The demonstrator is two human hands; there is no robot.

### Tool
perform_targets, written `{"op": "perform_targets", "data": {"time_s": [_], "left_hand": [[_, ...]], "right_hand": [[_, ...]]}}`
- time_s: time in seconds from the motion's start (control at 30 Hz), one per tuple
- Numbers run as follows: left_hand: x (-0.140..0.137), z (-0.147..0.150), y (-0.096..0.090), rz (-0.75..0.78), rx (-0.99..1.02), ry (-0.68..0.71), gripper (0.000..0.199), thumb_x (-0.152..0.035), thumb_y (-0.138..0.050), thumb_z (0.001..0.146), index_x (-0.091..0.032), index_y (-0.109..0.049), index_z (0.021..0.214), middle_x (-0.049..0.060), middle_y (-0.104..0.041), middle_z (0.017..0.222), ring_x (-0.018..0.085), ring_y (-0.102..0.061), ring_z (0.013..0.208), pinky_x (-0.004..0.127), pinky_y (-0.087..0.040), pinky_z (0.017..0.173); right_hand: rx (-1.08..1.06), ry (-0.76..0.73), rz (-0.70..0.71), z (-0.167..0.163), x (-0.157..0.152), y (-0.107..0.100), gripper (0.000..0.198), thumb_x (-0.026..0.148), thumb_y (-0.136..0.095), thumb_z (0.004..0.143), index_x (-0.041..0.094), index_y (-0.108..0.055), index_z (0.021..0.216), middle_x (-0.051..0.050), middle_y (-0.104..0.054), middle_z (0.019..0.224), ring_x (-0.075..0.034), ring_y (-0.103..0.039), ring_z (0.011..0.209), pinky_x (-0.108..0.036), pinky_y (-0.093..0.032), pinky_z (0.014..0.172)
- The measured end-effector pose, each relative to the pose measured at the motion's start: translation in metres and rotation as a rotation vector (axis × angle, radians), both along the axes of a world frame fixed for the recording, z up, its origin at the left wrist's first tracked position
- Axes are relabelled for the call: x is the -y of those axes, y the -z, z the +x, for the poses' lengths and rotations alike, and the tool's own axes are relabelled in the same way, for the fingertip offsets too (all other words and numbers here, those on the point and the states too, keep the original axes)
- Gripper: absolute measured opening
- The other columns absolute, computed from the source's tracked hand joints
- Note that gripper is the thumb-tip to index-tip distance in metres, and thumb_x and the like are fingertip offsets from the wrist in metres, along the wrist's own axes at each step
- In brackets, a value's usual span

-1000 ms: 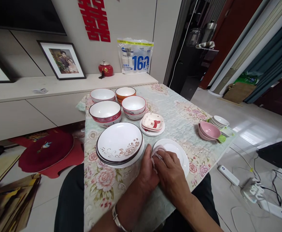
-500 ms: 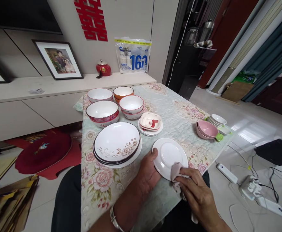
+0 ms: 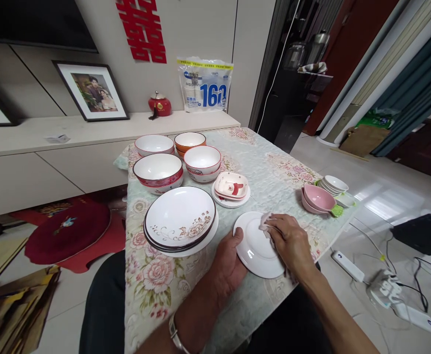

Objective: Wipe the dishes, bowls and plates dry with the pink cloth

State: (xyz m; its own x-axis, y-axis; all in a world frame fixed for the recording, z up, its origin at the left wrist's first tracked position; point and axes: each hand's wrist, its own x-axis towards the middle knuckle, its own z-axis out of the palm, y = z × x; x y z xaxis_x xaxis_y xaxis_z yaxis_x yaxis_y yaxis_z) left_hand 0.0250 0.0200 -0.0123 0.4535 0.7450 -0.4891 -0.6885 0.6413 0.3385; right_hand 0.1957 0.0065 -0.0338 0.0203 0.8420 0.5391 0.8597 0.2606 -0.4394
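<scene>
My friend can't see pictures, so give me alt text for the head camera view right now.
A person's left hand holds a white plate by its edge while the right hand holds a pale cloth against it. Beyond and to the left, stacked bowls and dark-rimmed plates stand on a flowered tablecloth.

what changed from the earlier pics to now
The right hand moved the cloth from the left edge of the white plate to its near-right rim, then to the far rim. The left hand stayed at the plate's left side; the stacked bowls stayed put.
</scene>
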Motion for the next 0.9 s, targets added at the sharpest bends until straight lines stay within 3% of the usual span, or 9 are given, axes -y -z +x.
{"op": "perform_targets", "data": {"time_s": [0.13, 0.3, 0.4, 0.47, 0.67, 0.9], "left_hand": [[-0.002, -0.002, 0.001, -0.006, 0.028, -0.015, 0.034, -0.02, -0.046, 0.1, -0.009, -0.065, 0.125, 0.014, -0.078, 0.101, 0.025, -0.072, 0.098, 0.04, -0.052, 0.097], [-0.002, -0.004, 0.004, -0.057, 0.092, 0.016, 0.033, -0.023, -0.042, 0.103, -0.006, -0.07, 0.1, 0.009, -0.071, 0.079, 0.015, -0.065, 0.067, 0.028, -0.052, 0.073], [-0.002, -0.002, 0.004, -0.06, 0.098, 0.024, 0.034, -0.024, -0.042, 0.103, -0.006, -0.07, 0.098, 0.01, -0.071, 0.081, 0.017, -0.065, 0.068, 0.03, -0.053, 0.077], [-0.002, -0.001, 0.003, -0.05, 0.097, 0.009, 0.031, -0.022, -0.043, 0.102, -0.007, -0.07, 0.105, 0.011, -0.072, 0.084, 0.018, -0.067, 0.073, 0.033, -0.053, 0.083], [-0.001, -0.001, 0.0, -0.003, 0.01, 0.008, 0.036, -0.022, -0.045, 0.1, -0.009, -0.062, 0.129, 0.015, -0.077, 0.107, 0.027, -0.071, 0.102, 0.042, -0.05, 0.1], [-0.001, 0.001, 0.001, -0.012, -0.044, 0.015, 0.038, -0.025, -0.043, 0.101, -0.008, -0.06, 0.131, 0.017, -0.077, 0.107, 0.03, -0.07, 0.107, 0.045, -0.051, 0.099]], "right_hand": [[0.026, -0.087, 0.003, -0.029, -0.009, -0.01, 0.018, 0.015, -0.058, 0.094, 0.02, -0.075, 0.097, -0.01, -0.074, 0.102, -0.027, -0.065, 0.097, -0.042, -0.056, 0.084], [-0.015, -0.303, -0.06, -0.047, 0.02, -0.026, 0.02, 0.017, -0.057, 0.098, 0.022, -0.074, 0.106, -0.008, -0.073, 0.109, -0.023, -0.067, 0.103, -0.036, -0.056, 0.085], [-0.03, -0.362, -0.066, -0.043, 0.025, -0.028, 0.019, 0.017, -0.055, 0.099, 0.023, -0.073, 0.104, -0.007, -0.073, 0.107, -0.021, -0.067, 0.103, -0.034, -0.056, 0.085], [-0.01, -0.338, -0.04, -0.037, 0.018, -0.025, 0.018, 0.017, -0.055, 0.099, 0.022, -0.071, 0.102, -0.007, -0.073, 0.103, -0.022, -0.067, 0.102, -0.035, -0.055, 0.086], [0.171, -0.08, -0.025, -0.021, -0.002, -0.011, 0.016, 0.017, -0.054, 0.098, 0.018, -0.065, 0.11, -0.01, -0.07, 0.098, -0.026, -0.062, 0.091, -0.04, -0.052, 0.079], [0.306, 0.022, -0.077, -0.017, 0.045, -0.015, 0.013, 0.016, -0.052, 0.096, 0.019, -0.064, 0.1, -0.009, -0.064, 0.09, -0.027, -0.058, 0.082, -0.038, -0.049, 0.068]]}}
